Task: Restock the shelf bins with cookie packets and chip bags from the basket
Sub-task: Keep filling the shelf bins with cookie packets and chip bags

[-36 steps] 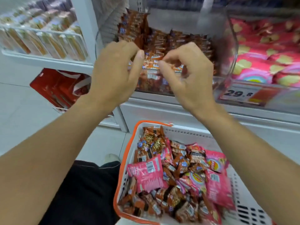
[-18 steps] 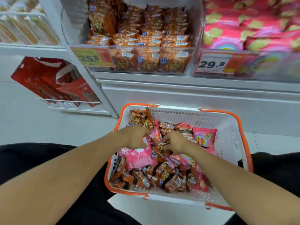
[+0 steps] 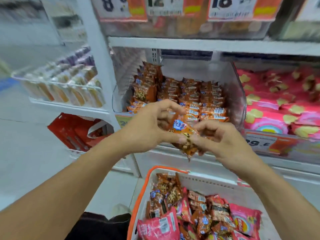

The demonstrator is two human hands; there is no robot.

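**Cookie packet held at the bin mouth, basket far from empty**

An orange cookie packet point(image 3: 184, 134) is held in the air just in front of the clear cookie bin point(image 3: 239, 108), above the basket. Its long axis runs on a slant, upper end with the blue logo towards the left hand, lower crimped end pointing down towards the basket. The left hand point(image 3: 152, 125) curls round the upper part, and the right hand point(image 3: 220, 141) pinches the lower part with thumb and fingertips, so both hands are closed on the one packet.

Behind it, the bin already holds many rows of the same orange packets, stacked flat and on edge, with free room above the front rows. To its right, the neighbouring bin point(image 3: 270, 142) is well filled with pink chip bags point(image 3: 270, 108).

I judge the job to be midway. The white basket with its orange rim point(image 3: 143, 187) is crowded with orange cookie packets point(image 3: 166, 189) and pink chip bags point(image 3: 159, 226), all of which are left to shelve. Motion blur hides the price labels' finer print.
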